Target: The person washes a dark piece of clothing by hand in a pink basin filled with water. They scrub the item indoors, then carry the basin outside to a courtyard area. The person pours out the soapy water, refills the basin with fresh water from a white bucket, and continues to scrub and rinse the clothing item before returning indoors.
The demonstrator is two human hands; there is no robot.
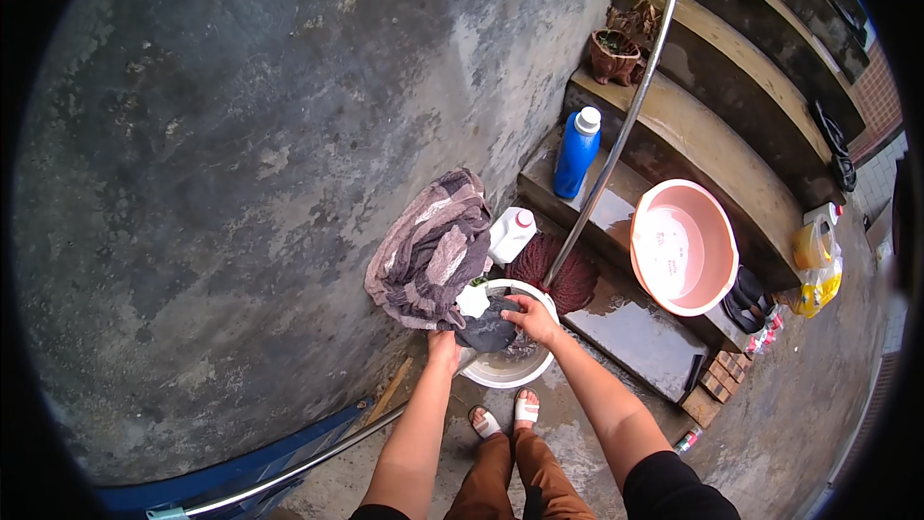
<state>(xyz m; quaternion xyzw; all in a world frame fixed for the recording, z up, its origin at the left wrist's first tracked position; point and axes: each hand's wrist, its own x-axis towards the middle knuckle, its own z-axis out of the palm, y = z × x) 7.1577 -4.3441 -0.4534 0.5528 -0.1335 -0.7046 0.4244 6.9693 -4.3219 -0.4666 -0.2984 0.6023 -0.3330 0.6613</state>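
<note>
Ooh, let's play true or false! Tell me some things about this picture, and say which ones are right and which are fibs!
1. The right hand touches a soft-looking dark grey item above a round white bucket. True.

2. The person is wearing tall red boots. False: they have white open-toed sandals on.

3. A blue plastic bottle with a white cap is on the stairs. True.

4. The crumpled purple-grey patterned cloth is to the right of the bucket. False: it is to the left.

5. A brown plant pot sits higher up the stairs than the blue bottle. True.

6. The round pink plastic basin is heaped with clothes. False: no clothes show in it.
</note>
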